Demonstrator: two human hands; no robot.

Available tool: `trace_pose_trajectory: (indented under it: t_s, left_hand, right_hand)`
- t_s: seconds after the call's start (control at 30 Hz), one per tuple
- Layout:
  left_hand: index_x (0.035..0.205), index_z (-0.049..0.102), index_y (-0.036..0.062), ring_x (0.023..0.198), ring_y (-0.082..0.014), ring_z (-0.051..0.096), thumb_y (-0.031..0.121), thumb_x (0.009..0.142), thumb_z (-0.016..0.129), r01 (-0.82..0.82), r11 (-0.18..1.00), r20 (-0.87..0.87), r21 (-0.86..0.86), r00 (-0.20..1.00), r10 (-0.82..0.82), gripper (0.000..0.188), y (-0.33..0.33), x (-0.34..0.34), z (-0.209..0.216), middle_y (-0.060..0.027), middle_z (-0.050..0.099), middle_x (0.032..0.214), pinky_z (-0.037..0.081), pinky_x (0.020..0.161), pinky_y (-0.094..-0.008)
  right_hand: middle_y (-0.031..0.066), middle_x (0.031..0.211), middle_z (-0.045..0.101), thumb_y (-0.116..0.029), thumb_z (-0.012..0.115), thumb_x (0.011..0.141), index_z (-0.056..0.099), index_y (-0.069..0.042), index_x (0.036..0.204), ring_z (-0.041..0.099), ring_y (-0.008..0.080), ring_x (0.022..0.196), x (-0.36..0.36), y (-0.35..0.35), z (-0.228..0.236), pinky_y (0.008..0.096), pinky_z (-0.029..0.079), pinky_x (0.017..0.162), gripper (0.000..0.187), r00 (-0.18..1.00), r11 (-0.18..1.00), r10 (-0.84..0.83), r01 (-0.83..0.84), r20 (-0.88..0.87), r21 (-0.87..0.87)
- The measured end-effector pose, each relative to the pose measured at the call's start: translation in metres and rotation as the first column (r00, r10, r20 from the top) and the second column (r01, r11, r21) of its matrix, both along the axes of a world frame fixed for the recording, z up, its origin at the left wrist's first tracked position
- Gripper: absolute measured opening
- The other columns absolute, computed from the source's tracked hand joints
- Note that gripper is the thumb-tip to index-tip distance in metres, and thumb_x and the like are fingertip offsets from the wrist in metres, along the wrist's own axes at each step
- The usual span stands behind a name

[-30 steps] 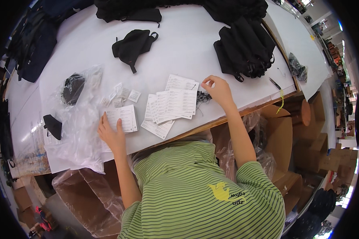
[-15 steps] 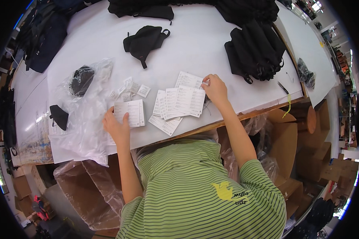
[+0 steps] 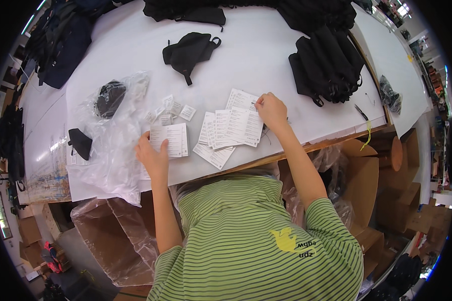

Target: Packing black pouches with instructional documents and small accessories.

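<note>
white printed sheets (image 3: 232,128) fanned on the counter (image 3: 266,60); right hand (image 3: 271,111) pinches their top edge; left hand (image 3: 153,156) presses flat on one sheet (image 3: 170,140).

Both hands (image 3: 154,156) (image 3: 271,110) rest on white label sheets (image 3: 231,128).

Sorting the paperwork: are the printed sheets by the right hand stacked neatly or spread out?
Spread out. The printed sheets lie fanned and overlapping on the table, with the right hand at their upper edge.
</note>
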State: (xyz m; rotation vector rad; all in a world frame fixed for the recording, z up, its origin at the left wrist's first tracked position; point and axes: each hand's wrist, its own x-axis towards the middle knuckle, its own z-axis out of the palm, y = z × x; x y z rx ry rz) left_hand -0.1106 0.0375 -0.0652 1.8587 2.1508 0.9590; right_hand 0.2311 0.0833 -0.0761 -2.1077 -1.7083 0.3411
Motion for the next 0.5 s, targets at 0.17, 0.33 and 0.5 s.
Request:
trace_pose_trajectory:
  t_s: [0.17, 0.33, 0.5]
  left_hand:
    - [0.106, 0.05, 0.0015, 0.104, -0.0334, 0.046, 0.012, 0.07, 0.074, 0.016, 1.0, -0.029, -0.005, 0.999, -0.017, 0.045, 0.004, 0.0, 0.005, -0.0135, 0.055, 0.106, 0.034, 0.089, -0.0428]
    - [0.092, 0.048, -0.0015, 0.092, -0.0359, 0.049, 0.01, 0.073, 0.071, 0.091, 0.992, -0.072, -0.085, 0.993, -0.097, 0.032, 0.005, -0.007, 0.023, -0.0152, 0.056, 0.093, 0.039, 0.08, -0.0402]
    - [0.095, 0.048, -0.0047, 0.09, -0.0239, 0.055, 0.014, 0.088, 0.058, 0.217, 0.961, 0.549, -0.172, 0.831, -0.089, 0.022, 0.003, -0.013, 0.032, -0.0118, 0.058, 0.094, 0.042, 0.078, -0.0361]
  right_hand:
    - [0.0111, 0.088, 0.061, -0.016, 0.062, 0.08, 0.063, -0.007, 0.075, 0.061, 0.0297, 0.08, 0.004, 0.008, -0.004, 0.0396, 0.049, 0.072, 0.01, 0.998, 0.999, 0.034, -0.034, 0.057, -0.011]
    - [0.0086, 0.077, 0.065, -0.016, 0.065, 0.079, 0.065, -0.002, 0.083, 0.061, 0.0206, 0.066, 0.029, 0.016, 0.031, 0.0317, 0.047, 0.063, 0.015, 0.935, 0.955, 0.008, 0.098, -0.354, 0.279]
    - [0.0036, 0.076, 0.067, -0.012, 0.065, 0.083, 0.066, -0.001, 0.084, 0.046, 0.0013, 0.054, 0.042, 0.004, 0.102, 0.0179, 0.035, 0.048, 0.011, 0.604, 0.901, 0.107, 0.277, -0.789, 0.334]
